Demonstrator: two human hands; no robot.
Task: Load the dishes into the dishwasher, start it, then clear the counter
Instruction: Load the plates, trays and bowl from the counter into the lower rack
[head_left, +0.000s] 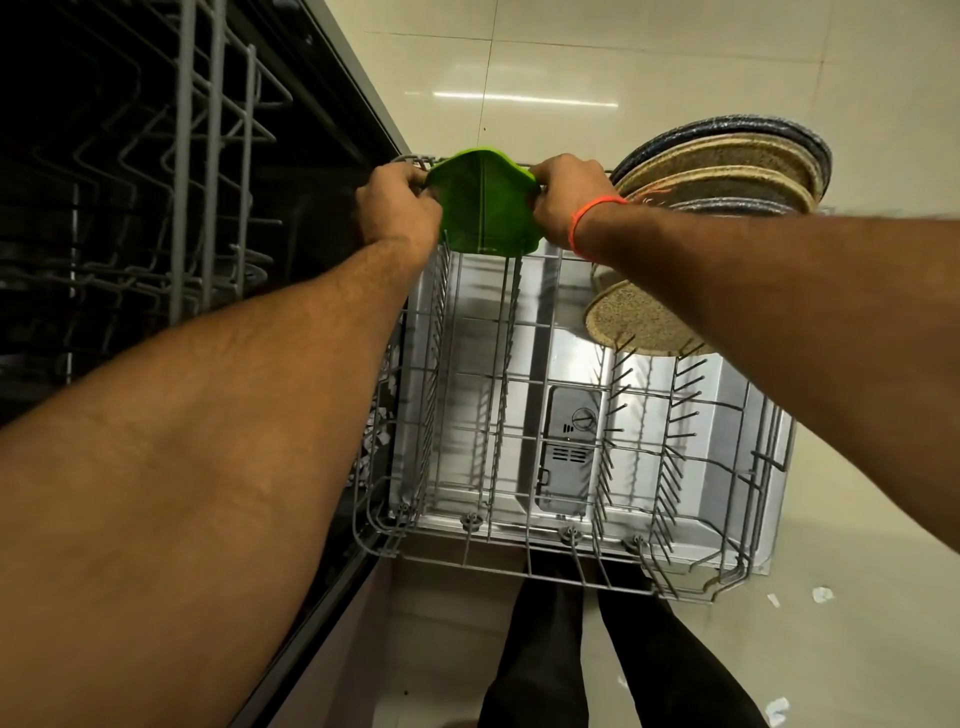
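Note:
A green plastic dish (485, 208) with a centre ridge stands upright at the far end of the pulled-out lower rack (519, 564). My left hand (397, 208) grips its left edge and my right hand (569, 200) grips its right edge. Several speckled brown and dark blue plates (727, 171) stand on edge in the rack's far right corner. A smaller speckled plate (634, 322) leans below them, partly hidden by my right forearm. The rack's near half holds no dishes.
The open dishwasher door (727, 395) lies flat under the rack, its detergent compartment (569, 452) showing through the wires. The upper rack (208, 156) and dark dishwasher interior are on the left. My legs (545, 654) stand on the beige tiled floor (857, 649), with small white scraps nearby.

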